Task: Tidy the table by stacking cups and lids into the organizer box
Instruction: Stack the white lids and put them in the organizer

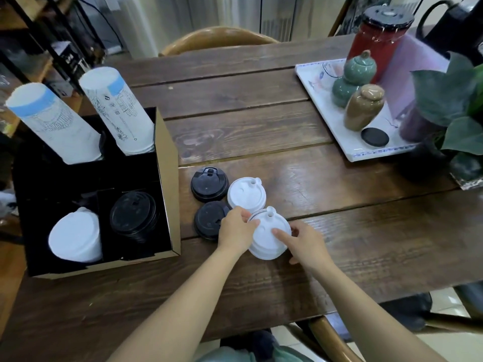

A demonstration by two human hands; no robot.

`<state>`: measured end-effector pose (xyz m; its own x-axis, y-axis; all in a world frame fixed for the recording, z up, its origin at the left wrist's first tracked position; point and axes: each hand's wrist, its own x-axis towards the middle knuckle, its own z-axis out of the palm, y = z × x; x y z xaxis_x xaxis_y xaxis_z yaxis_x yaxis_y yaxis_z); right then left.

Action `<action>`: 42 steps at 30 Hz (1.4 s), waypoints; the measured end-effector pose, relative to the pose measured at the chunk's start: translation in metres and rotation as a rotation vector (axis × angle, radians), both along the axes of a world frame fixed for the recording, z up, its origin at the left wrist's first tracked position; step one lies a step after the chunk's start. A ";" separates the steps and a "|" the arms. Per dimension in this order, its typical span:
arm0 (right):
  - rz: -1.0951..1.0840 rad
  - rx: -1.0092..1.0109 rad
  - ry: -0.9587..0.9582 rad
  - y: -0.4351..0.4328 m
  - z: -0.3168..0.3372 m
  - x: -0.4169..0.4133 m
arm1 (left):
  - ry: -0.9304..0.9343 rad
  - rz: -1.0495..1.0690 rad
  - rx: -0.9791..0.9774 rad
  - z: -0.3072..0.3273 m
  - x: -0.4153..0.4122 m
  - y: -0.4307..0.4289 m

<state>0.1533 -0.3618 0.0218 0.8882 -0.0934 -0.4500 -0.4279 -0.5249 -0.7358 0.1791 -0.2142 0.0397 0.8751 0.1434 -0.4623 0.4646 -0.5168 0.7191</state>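
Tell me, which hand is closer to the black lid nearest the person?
Left. The left hand overlaps the right edge of that black lid, while the right hand sits beyond the white lid stack, farther away.

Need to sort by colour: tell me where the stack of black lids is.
The stack of black lids sits in the organizer box's near-right compartment, beside the white lids.

Café or tea shop, likely: takeaway cup stacks [119, 111], loose lids [208, 183] on my plank surface [261, 126], tea jars [363, 107] on tray [324, 111].
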 end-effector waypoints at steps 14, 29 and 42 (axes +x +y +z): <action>0.065 0.038 -0.011 -0.004 -0.035 0.002 | 0.279 0.093 -0.249 -0.007 0.004 0.001; -0.176 0.540 -0.095 -0.010 -0.009 0.014 | 0.393 0.119 -0.654 0.002 0.010 0.007; -0.305 0.838 -0.006 -0.024 -0.013 0.032 | 0.410 0.340 -1.071 -0.005 0.013 -0.003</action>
